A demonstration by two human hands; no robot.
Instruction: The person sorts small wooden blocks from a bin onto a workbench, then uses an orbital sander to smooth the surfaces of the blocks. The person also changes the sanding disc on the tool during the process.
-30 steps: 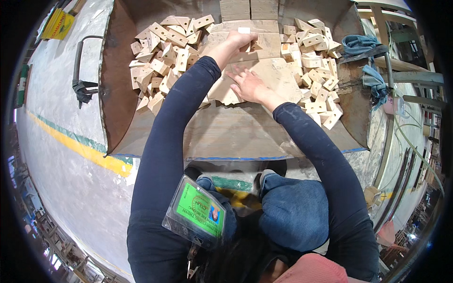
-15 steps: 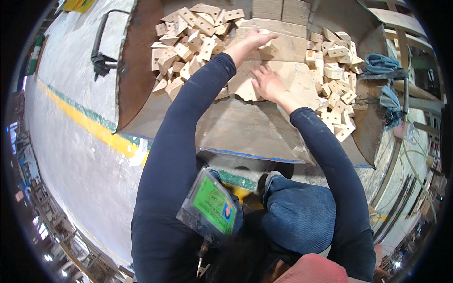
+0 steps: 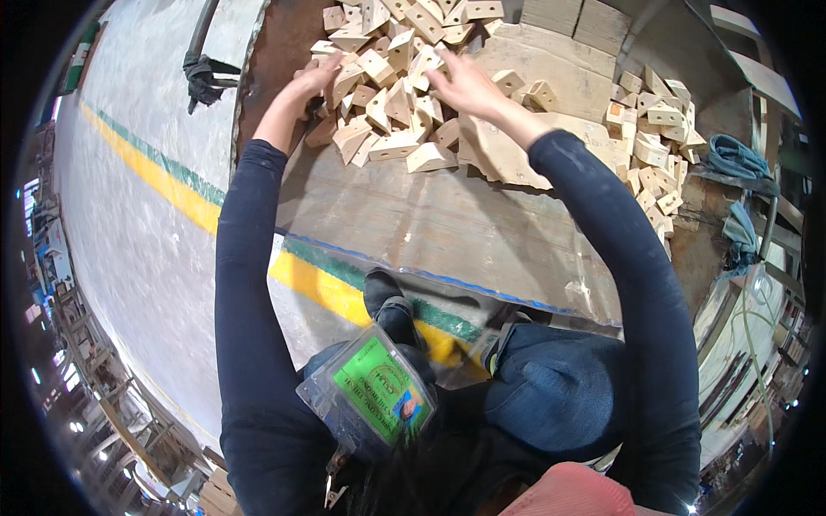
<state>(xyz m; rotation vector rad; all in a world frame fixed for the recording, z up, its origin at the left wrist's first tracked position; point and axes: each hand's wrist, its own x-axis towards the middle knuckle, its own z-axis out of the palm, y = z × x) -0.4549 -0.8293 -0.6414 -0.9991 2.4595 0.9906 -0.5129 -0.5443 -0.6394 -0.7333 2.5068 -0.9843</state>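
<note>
A heap of pale wooden blocks with drilled holes (image 3: 391,103) lies on the left part of a metal bin (image 3: 387,211). My left hand (image 3: 314,83) is at the heap's left edge, fingers against the outer blocks; some fingertips are hard to make out. On the heap's opposite side, my right hand (image 3: 471,93) reaches in with thumb and fingers apart, touching or just above the blocks. Both palms face inward with the heap between them. Two loose blocks (image 3: 541,95) rest on the flattened cardboard (image 3: 568,73) to the right of my right hand.
A second pile of blocks (image 3: 658,120) lies at the bin's right side. Blue cloth (image 3: 736,159) is wrapped on the right handle, dark wrapping (image 3: 206,82) on the left one. The bin's blue front edge (image 3: 482,288) is close to my knees. An ID badge (image 3: 374,387) hangs before me.
Both hands have left the cardboard and moved left to the block heap, the left hand to its far side. The view has shifted, so the bin appears farther right and tilted.
</note>
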